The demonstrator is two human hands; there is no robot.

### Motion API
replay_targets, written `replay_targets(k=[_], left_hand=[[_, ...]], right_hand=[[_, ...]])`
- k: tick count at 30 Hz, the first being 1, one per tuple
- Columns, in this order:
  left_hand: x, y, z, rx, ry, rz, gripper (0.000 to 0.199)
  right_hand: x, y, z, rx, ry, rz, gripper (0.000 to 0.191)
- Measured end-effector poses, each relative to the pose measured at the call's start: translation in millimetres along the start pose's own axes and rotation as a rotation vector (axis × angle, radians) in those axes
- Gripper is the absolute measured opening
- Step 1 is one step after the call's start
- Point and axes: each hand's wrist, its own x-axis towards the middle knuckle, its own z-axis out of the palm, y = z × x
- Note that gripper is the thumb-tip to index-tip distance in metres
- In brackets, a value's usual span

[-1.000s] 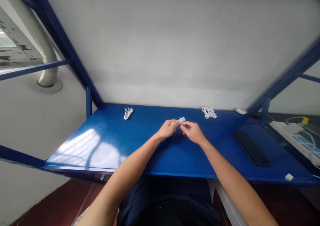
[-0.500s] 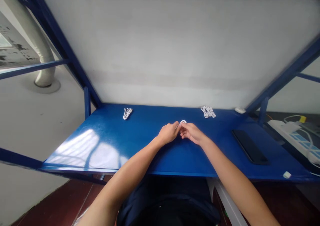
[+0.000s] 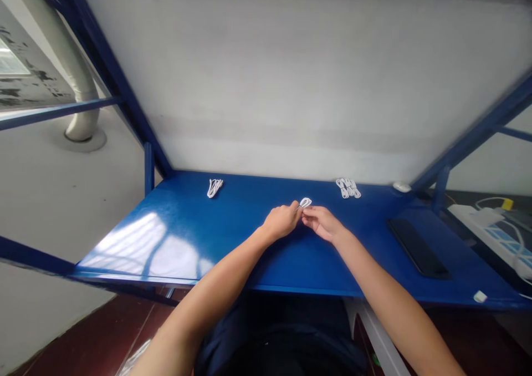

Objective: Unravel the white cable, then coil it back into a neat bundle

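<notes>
Both hands meet over the blue table [image 3: 174, 237], the left hand [image 3: 281, 221] and right hand [image 3: 322, 222] pinching a small white cable [image 3: 305, 202] between closed fingertips, keeping its loops gathered.

Both forearms bare, no sleeves visible to the frame edge. Left hand [image 3: 282, 221] and right hand [image 3: 323, 223]: no rings, watch or gloves discernible. Dark navy garment [image 3: 282, 337] at 6 o'clock, covering the lap.

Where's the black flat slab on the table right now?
In the head view, the black slab lies flat on the right part of the blue table, right of the right hand and nearer than the white cable bundles.
</notes>
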Motion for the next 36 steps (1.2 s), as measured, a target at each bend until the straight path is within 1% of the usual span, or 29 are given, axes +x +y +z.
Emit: replay_targets(k=[2, 5, 8, 10, 12, 14, 16, 18, 22, 25, 27, 29, 33, 36], left_hand=[[0, 0, 0.3, -0.013, 0.010, -0.006, 0.027], [1, -1, 3.3, -0.084, 0.021, -0.042, 0.027], [4, -5, 9.1, -0.220, 0.025, -0.056, 0.030], [7, -7, 13.7, -0.335, 0.049, -0.050, 0.033], [10, -8, 17.6, -0.482, 0.067, -0.058, 0.037], [12, -7, 19.3, -0.671, 0.032, -0.109, 0.040], [12, -5, 18.1, -0.877, -0.061, -0.203, 0.038], [12, -3, 14.2, -1.044, -0.151, -0.293, 0.031], [11, -1, 4.4, -1.234, -0.267, -0.400, 0.016], [12, -2, 0.4, -1.323, -0.351, -0.489, 0.020], [13, -3, -0.1, -1.322, -0.391, -0.526, 0.025], [12, -4, 0.1, -1.284, -0.397, -0.507, 0.026], [11, -6, 0.4, -1.240, -0.350, -0.383, 0.020], [10, -7, -0.1, -1.210, -0.335, -0.345, 0.021]], right_hand=[[0, 0, 1, -0.014, 0.012, -0.013, 0.007], [0, 2, 4, -0.109, 0.065, -0.070, 0.014], [1, 6, 7, -0.261, 0.141, -0.184, 0.023], [2, 8, 8, -0.374, 0.182, -0.279, 0.026], [1, 9, 9, -0.476, 0.193, -0.372, 0.026], [0, 9, 9, -0.563, 0.182, -0.454, 0.025], [-1, 9, 9, -0.634, 0.170, -0.522, 0.023], [-3, 8, 9, -0.686, 0.164, -0.564, 0.022], [-6, 7, 9, -0.762, 0.137, -0.565, 0.019], [-8, 6, 10, -0.780, 0.103, -0.561, 0.017], [-9, 4, 11, -0.776, 0.089, -0.557, 0.016], [-10, 2, 12, -0.769, 0.074, -0.543, 0.015], [-11, -4, 12, -0.725, 0.043, -0.494, 0.013], [-12, -7, 11, -0.703, 0.025, -0.475, 0.013]])
